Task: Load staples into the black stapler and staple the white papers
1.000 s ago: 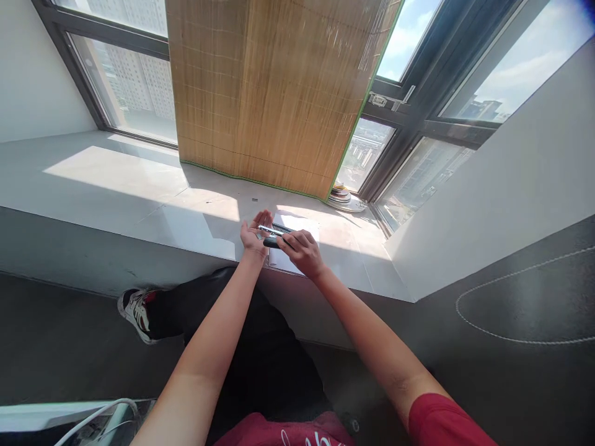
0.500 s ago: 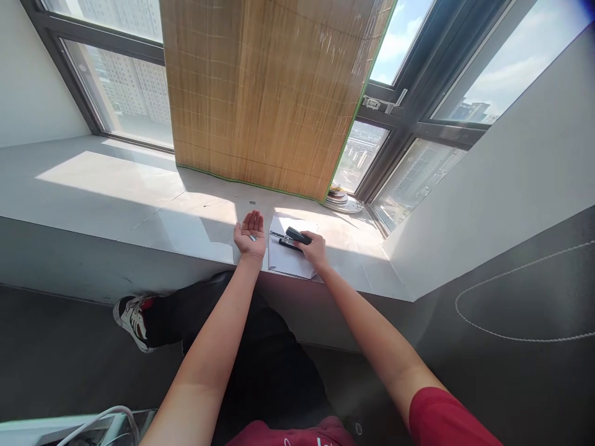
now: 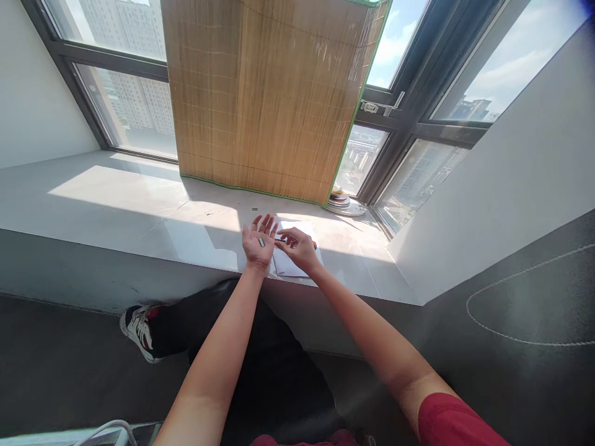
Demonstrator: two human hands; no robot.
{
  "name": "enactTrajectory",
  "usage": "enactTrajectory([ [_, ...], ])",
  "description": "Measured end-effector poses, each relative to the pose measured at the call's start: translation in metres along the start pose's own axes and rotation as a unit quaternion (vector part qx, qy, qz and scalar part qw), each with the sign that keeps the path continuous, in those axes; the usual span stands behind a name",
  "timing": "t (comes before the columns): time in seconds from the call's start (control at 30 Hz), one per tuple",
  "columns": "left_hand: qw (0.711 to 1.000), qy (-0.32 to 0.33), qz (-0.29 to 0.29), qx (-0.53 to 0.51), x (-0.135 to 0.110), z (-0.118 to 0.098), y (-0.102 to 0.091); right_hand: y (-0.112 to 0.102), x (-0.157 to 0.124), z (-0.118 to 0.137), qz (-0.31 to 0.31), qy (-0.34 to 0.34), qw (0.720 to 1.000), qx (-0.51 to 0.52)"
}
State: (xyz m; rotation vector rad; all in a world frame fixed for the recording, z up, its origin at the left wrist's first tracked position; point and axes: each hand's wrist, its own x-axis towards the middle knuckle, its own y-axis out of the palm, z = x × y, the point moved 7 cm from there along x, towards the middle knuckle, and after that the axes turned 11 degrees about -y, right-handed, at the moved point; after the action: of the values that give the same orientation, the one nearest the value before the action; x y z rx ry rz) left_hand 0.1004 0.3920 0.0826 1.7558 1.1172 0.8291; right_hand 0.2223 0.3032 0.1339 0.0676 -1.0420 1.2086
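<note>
My left hand [image 3: 259, 244] is held palm up over the front of the window sill, fingers spread, with a small grey strip of staples [image 3: 261, 241] lying on the palm. My right hand [image 3: 297, 249] hovers just to its right, back up, with loosely bent fingertips pointing at the left palm and a little short of the strip. I see nothing in its fingers. A white sheet of paper [image 3: 287, 265] lies on the sill under the right hand. The black stapler is almost wholly hidden behind that hand.
The light stone window sill [image 3: 139, 198] runs left to right. A bamboo blind [image 3: 264, 93] hangs at the back, and a small stack of dishes [image 3: 341, 201] sits by the window corner. My leg and shoe [image 3: 137, 325] are below the sill.
My right hand has let go of the black stapler on the paper and moved left to my open left palm. My left hand has stayed palm up with the staples.
</note>
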Motion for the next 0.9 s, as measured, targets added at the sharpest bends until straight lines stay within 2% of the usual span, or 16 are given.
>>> enactTrajectory([
  [0.1, 0.998, -0.007, 0.034, 0.044, -0.006, 0.001, 0.010, 0.031, 0.005, 0.020, 0.020, -0.018, 0.999, 0.029],
  [0.2, 0.997, -0.005, 0.037, 0.068, -0.011, 0.000, 0.014, 0.043, 0.006, 0.024, 0.011, -0.019, 1.000, -0.022],
  [0.3, 0.996, -0.008, 0.036, 0.079, -0.011, 0.002, 0.015, 0.036, 0.007, 0.023, -0.012, -0.030, 0.999, -0.032],
  [0.37, 0.997, 0.000, 0.024, 0.068, -0.008, 0.001, 0.011, 0.013, 0.010, 0.013, -0.047, -0.030, 0.998, -0.040],
  [0.43, 0.999, 0.017, -0.006, 0.040, -0.005, -0.002, 0.002, -0.023, 0.015, -0.012, -0.097, -0.006, 0.992, -0.080],
  [0.5, 0.999, 0.031, -0.038, 0.018, -0.001, -0.005, -0.009, -0.064, 0.019, -0.050, -0.133, 0.045, 0.978, -0.155],
  [0.6, 0.998, 0.039, -0.051, 0.000, 0.002, -0.009, -0.015, -0.106, 0.018, -0.122, -0.096, 0.181, 0.948, -0.243],
  [0.67, 0.998, 0.041, -0.043, -0.007, 0.001, -0.010, -0.014, -0.119, 0.017, -0.164, -0.047, 0.254, 0.924, -0.283],
  [0.73, 0.999, 0.040, -0.033, 0.002, -0.001, -0.008, -0.010, -0.124, 0.016, -0.193, -0.005, 0.307, 0.897, -0.317],
  [0.8, 0.998, 0.038, -0.028, 0.033, -0.003, -0.005, -0.006, -0.125, 0.017, -0.210, 0.020, 0.334, 0.882, -0.332],
  [0.9, 0.992, 0.060, -0.056, 0.093, -0.001, -0.009, -0.010, -0.123, 0.018, -0.217, 0.030, 0.325, 0.885, -0.333],
])
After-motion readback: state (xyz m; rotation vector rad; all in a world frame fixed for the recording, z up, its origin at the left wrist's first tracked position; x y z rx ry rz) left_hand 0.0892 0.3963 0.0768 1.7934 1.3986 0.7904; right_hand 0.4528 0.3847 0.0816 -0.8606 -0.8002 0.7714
